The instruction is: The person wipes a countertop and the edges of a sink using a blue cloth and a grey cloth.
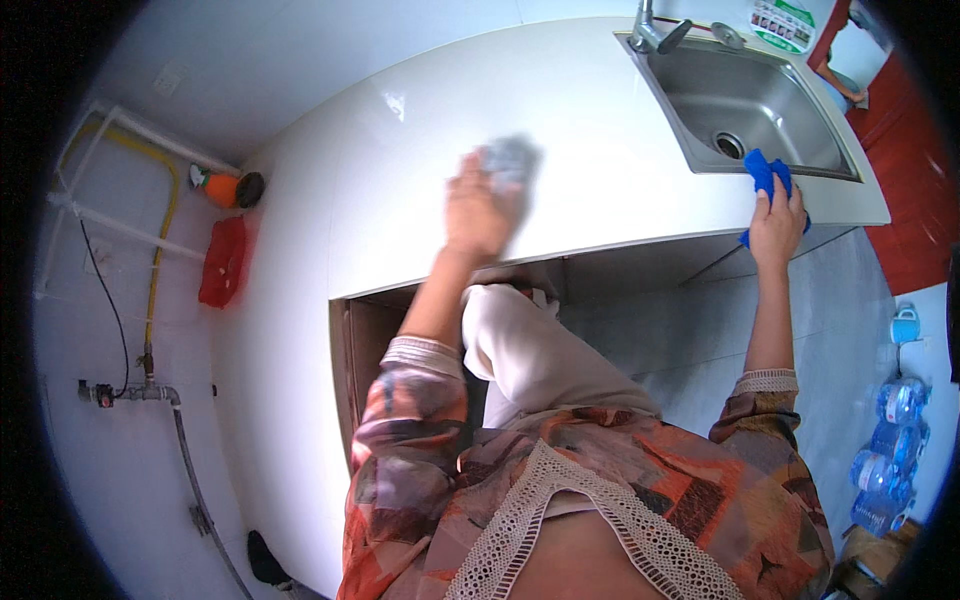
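My left hand (480, 206) is over the white countertop (577, 112), gripping a crumpled grey cloth (511, 161); motion blurs both, and the cloth's exact kind is unclear. At the counter's front edge, my right hand (777, 225) holds a bright blue cloth (760, 169). Part of that cloth sticks up past my fingers, over the near rim of the stainless steel sink (757, 97), and more of it hangs beside my palm. A chrome faucet (654, 34) stands at the sink's back left corner.
On the left are an orange spray bottle (220, 190), a red plastic bag (223, 262), a white rack (180, 244) and a yellow gas hose (166, 217) along the wall. Several large water bottles (889, 457) and a blue mug (905, 325) stand right. Another person's arm (840, 84) shows beyond the sink.
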Motion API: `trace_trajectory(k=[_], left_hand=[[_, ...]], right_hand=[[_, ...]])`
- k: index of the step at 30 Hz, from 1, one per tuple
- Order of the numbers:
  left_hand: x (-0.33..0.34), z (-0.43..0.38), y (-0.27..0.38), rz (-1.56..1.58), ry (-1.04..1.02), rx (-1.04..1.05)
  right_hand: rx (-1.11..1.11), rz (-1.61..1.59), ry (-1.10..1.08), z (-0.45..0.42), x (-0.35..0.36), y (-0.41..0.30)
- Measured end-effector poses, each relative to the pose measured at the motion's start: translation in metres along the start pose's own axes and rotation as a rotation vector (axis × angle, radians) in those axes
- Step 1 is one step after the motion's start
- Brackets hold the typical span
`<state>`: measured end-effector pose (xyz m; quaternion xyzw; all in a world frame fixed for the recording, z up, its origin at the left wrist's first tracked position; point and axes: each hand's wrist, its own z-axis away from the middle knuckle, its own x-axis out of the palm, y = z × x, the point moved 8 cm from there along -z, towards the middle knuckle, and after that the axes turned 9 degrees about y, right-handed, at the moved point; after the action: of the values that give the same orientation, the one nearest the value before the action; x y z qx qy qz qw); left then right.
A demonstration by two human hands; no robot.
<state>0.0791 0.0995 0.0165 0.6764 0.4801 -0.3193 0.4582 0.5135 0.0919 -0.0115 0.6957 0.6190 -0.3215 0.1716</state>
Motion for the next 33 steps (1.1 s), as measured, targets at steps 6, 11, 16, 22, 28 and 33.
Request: trace_trajectory(k=[6, 11, 16, 22, 28, 33], left_hand=[[0.067, 0.036, 0.18, 0.156, -0.098, 0.575], [0.046, 0.052, 0.156, 0.396, -0.066, 0.637], [-0.037, 0.061, -0.012, 0.107, 0.032, 0.393], [-0.143, 0.138, -0.283, 0.039, 0.091, -0.499], [-0.164, 0.162, -0.301, -0.055, 0.277, -0.502], [-0.173, 0.168, -0.296, -0.018, 0.337, -0.515]], right_hand=[[0.026, -0.016, -0.055, -0.002, -0.004, -0.006], [-0.008, -0.089, -0.077, -0.005, -0.004, -0.005], [0.056, -0.124, -0.094, -0.003, 0.008, 0.002], [0.058, -0.044, -0.24, 0.007, 0.009, -0.049], [-0.355, -0.218, -0.418, 0.05, -0.029, -0.263], [-0.704, -0.634, -0.677, 0.132, -0.084, -0.473]])
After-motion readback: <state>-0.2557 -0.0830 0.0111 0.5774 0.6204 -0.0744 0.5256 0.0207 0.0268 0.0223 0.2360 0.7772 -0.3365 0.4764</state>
